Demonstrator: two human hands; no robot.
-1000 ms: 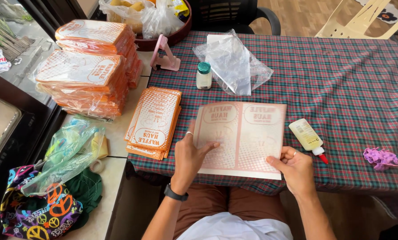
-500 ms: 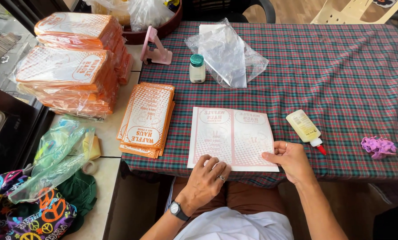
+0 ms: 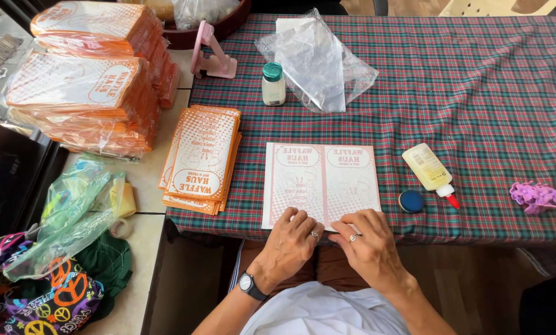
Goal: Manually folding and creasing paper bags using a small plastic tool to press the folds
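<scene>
From the head view, both hands now sit together at the near edge of the paper sheet (image 3: 321,183) on the tabletop (image 3: 476,93). The left hand (image 3: 290,239) and right hand (image 3: 368,239) press flat, holding nothing, apparently creasing its bottom flap, having moved in from the sides.

Left hand (image 3: 288,239): black wristwatch, ring on one finger. Right hand (image 3: 368,239): one ring. White shirt, brown trousers.
</scene>
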